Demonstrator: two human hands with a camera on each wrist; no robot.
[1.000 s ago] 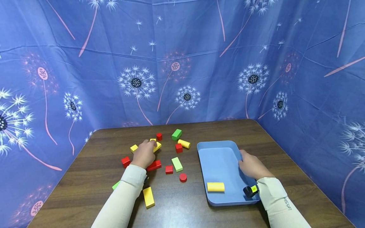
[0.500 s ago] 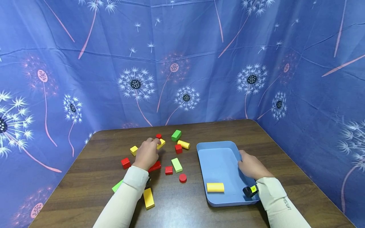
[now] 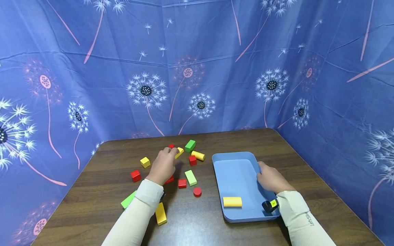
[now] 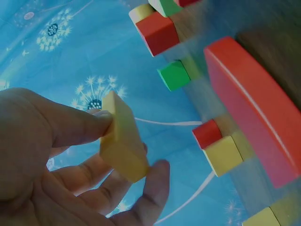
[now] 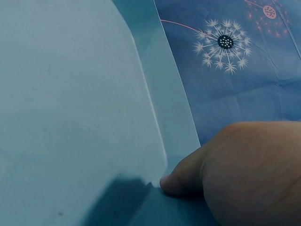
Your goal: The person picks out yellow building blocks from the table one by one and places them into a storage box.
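Note:
My left hand (image 3: 161, 167) pinches a yellow rectangular block (image 4: 123, 141) between thumb and fingers, held up over the scattered blocks. In the head view only the far end of that block shows past the fingertips. Below the hand lies a long red block (image 4: 254, 113), mostly covered by it in the head view. On the right, my right hand (image 3: 274, 178) grips the side wall of a shallow blue tray (image 3: 218, 184); its thumb (image 5: 181, 176) presses on the inside, and the other fingers are hidden behind the wall. A yellow cylinder (image 3: 232, 202) lies in the tray's near left part.
Around the left arm are a yellow cube (image 3: 145, 162), a red cube (image 3: 135, 175), a light green block (image 3: 191, 177), a red disc (image 3: 197, 192) and a yellow block (image 3: 160, 214). Farther back lie a green block (image 3: 190, 146) and another yellow cylinder (image 3: 198, 155). A blue curtain (image 3: 197, 68) hangs behind the table.
My left hand has lifted the yellow block and moved it to the right, uncovering more of the yellow cube and green block on the left. The right hand and tray stay put.

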